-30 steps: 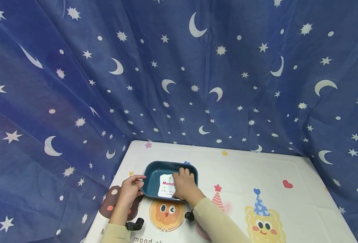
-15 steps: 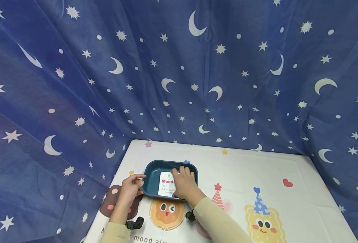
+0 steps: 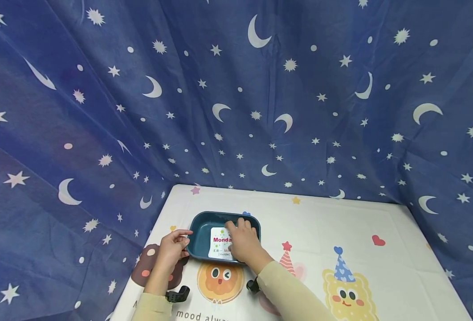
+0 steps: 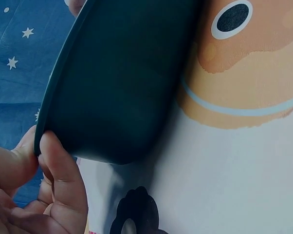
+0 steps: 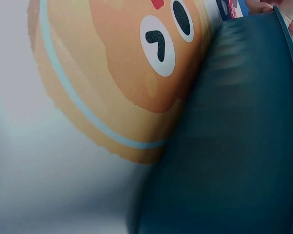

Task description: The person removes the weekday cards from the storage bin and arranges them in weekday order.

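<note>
Left hand (image 3: pixel 171 249) pinches tray (image 3: pixel 201 243) rim; right hand (image 3: pixel 243 243) over card (image 3: pixel 221 245) (grip unclear); tray lengthwise left-right.

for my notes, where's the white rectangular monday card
Head view, low, left of centre: the card is inside the teal oblong tray, partly behind the right grip.

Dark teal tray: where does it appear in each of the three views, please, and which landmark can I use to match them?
Head: the teal tray is in the lower half, slightly left of centre.
Left wrist: its outer wall runs down from the top edge, left of centre.
Right wrist: its outer wall fills much of the right side.
Shared landmark: the orange printed face, cut off in both wrist views.
</note>
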Demonstrator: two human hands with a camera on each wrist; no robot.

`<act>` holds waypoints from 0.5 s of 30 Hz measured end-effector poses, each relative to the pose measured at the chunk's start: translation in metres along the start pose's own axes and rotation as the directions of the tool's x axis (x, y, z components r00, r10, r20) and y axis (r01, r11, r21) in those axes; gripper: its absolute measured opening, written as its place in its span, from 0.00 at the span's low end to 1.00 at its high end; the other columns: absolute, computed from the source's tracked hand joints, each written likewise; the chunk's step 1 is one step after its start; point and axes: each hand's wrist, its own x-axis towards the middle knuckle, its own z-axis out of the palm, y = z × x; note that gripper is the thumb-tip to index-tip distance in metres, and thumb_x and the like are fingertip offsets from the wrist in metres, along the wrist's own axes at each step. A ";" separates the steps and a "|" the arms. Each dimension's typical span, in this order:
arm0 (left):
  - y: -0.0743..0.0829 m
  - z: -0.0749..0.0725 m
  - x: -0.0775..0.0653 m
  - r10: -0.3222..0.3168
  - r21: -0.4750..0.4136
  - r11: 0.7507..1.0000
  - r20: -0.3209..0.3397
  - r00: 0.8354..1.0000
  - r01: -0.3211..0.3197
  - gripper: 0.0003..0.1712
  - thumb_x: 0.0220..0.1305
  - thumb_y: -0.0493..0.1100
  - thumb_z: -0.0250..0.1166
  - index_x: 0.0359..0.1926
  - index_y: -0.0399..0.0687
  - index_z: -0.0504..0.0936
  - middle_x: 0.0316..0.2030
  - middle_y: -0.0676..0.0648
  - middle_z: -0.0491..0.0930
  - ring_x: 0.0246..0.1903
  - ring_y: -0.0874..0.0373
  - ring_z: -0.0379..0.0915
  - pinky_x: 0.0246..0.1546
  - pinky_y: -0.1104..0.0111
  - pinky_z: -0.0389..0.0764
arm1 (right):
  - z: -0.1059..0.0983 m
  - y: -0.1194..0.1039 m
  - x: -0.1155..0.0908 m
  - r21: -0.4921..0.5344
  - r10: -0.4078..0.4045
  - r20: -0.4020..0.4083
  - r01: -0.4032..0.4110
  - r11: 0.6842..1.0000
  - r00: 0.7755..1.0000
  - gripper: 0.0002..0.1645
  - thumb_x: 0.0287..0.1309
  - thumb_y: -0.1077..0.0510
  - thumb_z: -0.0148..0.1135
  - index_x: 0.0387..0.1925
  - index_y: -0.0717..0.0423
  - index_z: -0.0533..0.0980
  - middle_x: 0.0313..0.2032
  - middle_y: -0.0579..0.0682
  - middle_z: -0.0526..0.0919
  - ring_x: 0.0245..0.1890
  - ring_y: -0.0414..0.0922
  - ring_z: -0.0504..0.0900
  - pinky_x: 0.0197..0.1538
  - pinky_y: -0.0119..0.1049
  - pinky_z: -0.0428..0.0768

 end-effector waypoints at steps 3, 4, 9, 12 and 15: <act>0.000 0.000 0.000 0.001 0.006 1.000 0.000 1.000 -0.001 0.16 0.74 0.28 0.63 0.59 0.35 0.86 0.32 0.46 0.74 0.24 0.58 0.72 0.25 0.71 0.84 | -0.002 0.001 0.000 0.011 -0.007 -0.011 0.007 1.000 1.000 0.35 0.61 0.57 0.75 0.68 0.41 0.75 0.52 0.51 0.77 0.48 0.47 0.70 0.50 0.42 0.76; 0.000 0.000 0.000 0.000 0.006 1.000 0.000 1.000 0.000 0.16 0.74 0.28 0.63 0.59 0.35 0.86 0.32 0.46 0.74 0.24 0.58 0.72 0.25 0.71 0.84 | -0.002 0.001 0.000 0.020 -0.009 -0.014 0.009 1.000 1.000 0.35 0.60 0.59 0.75 0.68 0.41 0.75 0.51 0.50 0.77 0.47 0.46 0.70 0.51 0.42 0.77; 0.000 -0.001 0.000 -0.003 0.008 1.000 0.000 1.000 0.003 0.16 0.74 0.28 0.63 0.59 0.36 0.86 0.33 0.46 0.75 0.25 0.57 0.72 0.26 0.71 0.84 | -0.004 0.001 0.001 0.089 0.007 -0.003 -0.007 0.996 1.000 0.39 0.54 0.66 0.76 0.67 0.42 0.76 0.48 0.48 0.76 0.45 0.44 0.69 0.51 0.39 0.78; 0.001 -0.001 -0.001 -0.001 0.005 1.000 0.002 1.000 0.001 0.16 0.75 0.28 0.63 0.59 0.36 0.86 0.33 0.46 0.76 0.25 0.57 0.72 0.26 0.71 0.84 | -0.006 0.001 0.001 0.137 0.027 0.003 -0.027 0.990 1.000 0.40 0.53 0.69 0.73 0.66 0.43 0.77 0.49 0.47 0.77 0.46 0.44 0.71 0.52 0.39 0.79; 0.001 0.000 -0.001 -0.003 0.004 1.000 0.002 1.000 0.003 0.16 0.75 0.29 0.63 0.59 0.36 0.86 0.32 0.46 0.76 0.24 0.57 0.72 0.26 0.71 0.84 | -0.008 0.001 0.001 0.179 0.042 -0.002 -0.040 0.983 0.999 0.38 0.54 0.71 0.71 0.65 0.43 0.78 0.50 0.47 0.79 0.49 0.44 0.74 0.57 0.41 0.82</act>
